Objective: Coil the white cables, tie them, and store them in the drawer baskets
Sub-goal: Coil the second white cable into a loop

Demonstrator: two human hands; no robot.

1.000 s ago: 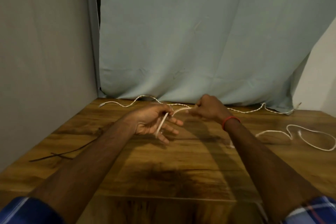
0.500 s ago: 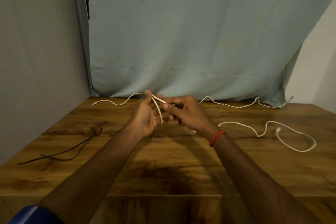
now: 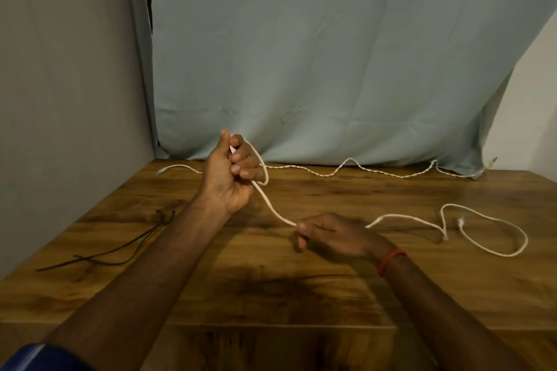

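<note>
My left hand [image 3: 230, 178] is raised above the wooden table [image 3: 301, 286], fingers curled round one end of a white cable [image 3: 494, 250], which loops once over them. From there the cable slants down to my right hand [image 3: 331, 235], which pinches it low over the table between thumb and fingers. Past my right hand the cable trails right in loose curves to a plug end. A second, twisted white cable [image 3: 346, 170] lies along the table's back edge. No drawer or basket is in view.
Thin black ties [image 3: 120, 253] lie on the table at the left. A pale blue cloth [image 3: 331, 69] hangs behind the table and a grey wall [image 3: 60, 99] closes the left side. The table's front edge runs below my forearms.
My right hand has slid down and to the right along the cable, away from my left hand. My left hand has lifted, with a loop of cable now over its fingers.
</note>
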